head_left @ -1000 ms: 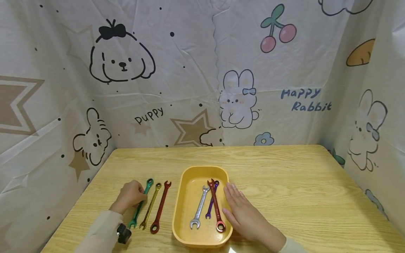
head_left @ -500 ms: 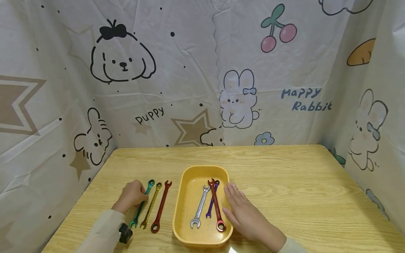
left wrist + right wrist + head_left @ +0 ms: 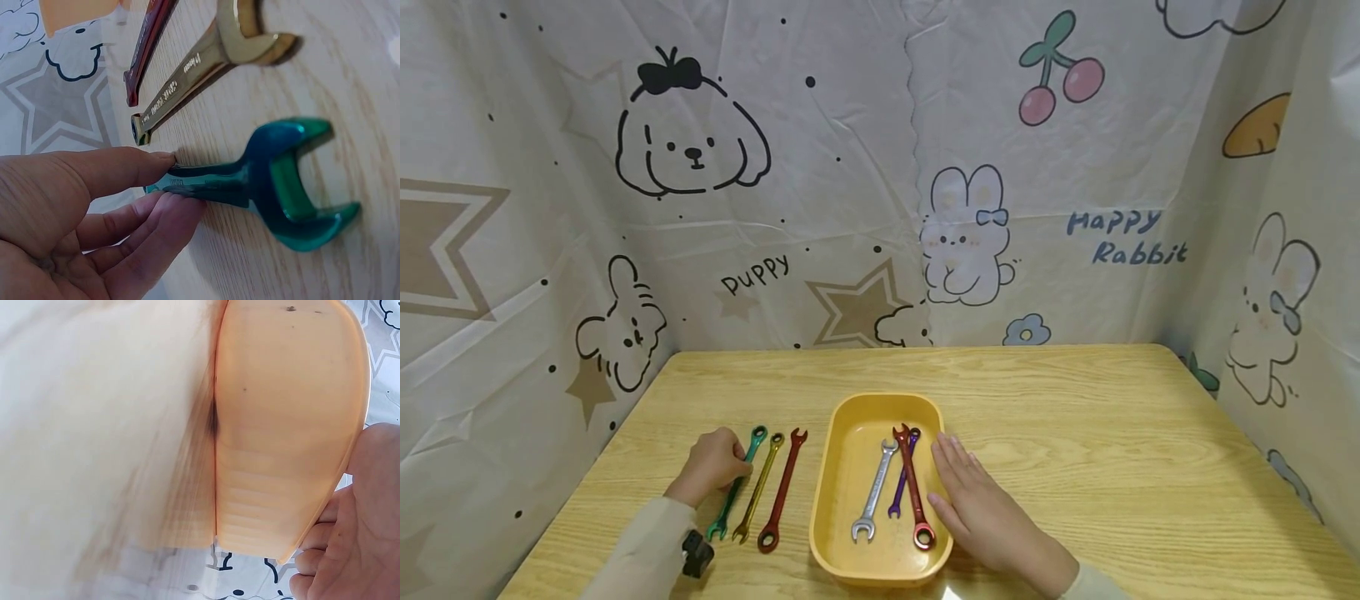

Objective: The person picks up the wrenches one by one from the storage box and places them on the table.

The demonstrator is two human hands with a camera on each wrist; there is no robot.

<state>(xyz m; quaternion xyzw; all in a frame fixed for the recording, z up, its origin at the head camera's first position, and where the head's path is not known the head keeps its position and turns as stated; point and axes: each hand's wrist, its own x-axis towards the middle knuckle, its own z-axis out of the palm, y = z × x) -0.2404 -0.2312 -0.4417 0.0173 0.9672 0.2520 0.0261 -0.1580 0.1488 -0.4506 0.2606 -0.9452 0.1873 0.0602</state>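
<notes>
Head view, yellow tray (image 3: 842, 467) holding silver (image 3: 872, 493), purple (image 3: 901, 482), red wrenches (image 3: 913, 490)

The left hand (image 3: 709, 463) is curled, with its thumb and fingers (image 3: 134, 215) pinching together. The right hand (image 3: 981, 510) lies flat, its fingers straight and close together.

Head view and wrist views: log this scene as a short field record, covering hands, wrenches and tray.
left hand: fingers pinch the shaft of the green metal open-end wrench, which lies on the wooden table
right hand: flat against the right wall of the yellow plastic tray
in tray: silver wrench, purple wrench, dark red wrench
beside tray, left: gold wrench, red wrench
</notes>
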